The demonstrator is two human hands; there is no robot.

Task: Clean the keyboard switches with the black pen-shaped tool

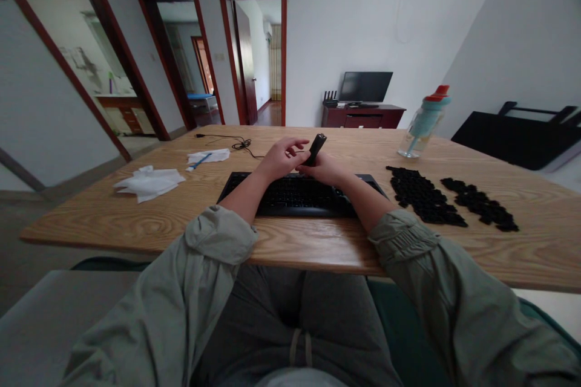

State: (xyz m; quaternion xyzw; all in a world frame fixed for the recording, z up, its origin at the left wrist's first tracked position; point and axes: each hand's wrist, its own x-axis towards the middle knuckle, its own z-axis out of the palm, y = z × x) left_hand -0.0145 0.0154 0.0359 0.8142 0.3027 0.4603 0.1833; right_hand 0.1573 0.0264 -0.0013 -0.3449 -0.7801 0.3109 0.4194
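Note:
My right hand (325, 169) is closed around a short black cylinder-shaped stick (317, 146), which tilts up and away; its exact kind I cannot make out. Beside it, my left hand (282, 158) has loosely bent fingers held apart, its thumb reaching to the stick's lower part. Both hands are above a black keyboard (304, 210) that lies near the table's front edge. My forearms cover parts of its left and right sides. Many small black keycaps (420, 193) lie in a patch to the right of the keyboard, with a second, narrower group of keycaps (481, 204) beyond them.
The wooden table (313, 245) also bears crumpled white tissue (149, 182), another folded tissue (215, 156) with a blue thin stick (200, 161), and a coiled black cable (242, 144). A clear bottle (422, 127) with an orange-red lid stands at the right back.

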